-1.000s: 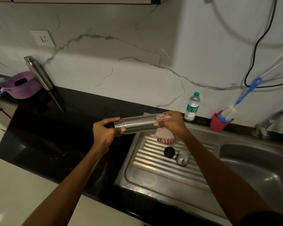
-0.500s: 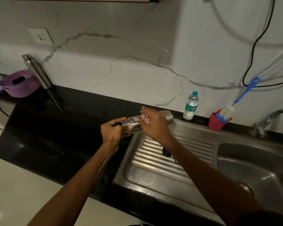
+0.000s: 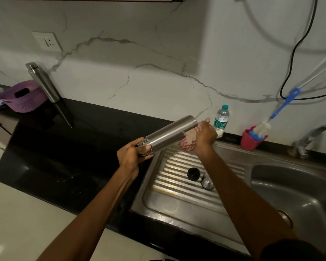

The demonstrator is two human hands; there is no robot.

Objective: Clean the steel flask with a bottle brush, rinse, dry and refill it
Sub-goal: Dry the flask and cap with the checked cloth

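Observation:
The steel flask lies nearly level above the sink's left edge, its base tilted up toward the wall. My left hand grips its neck end. My right hand presses a pink-and-white cloth against the flask's base end. The flask's black stopper and steel cap rest on the ribbed drainboard. A blue-handled bottle brush stands in a red cup by the wall.
A small plastic water bottle stands against the wall behind my right hand. A second steel bottle and a purple basket sit at the counter's far left. The sink basin and tap are on the right.
My right hand slid the cloth along the flask from its base to near the neck, then back to the base end. The flask's base has tilted upward.

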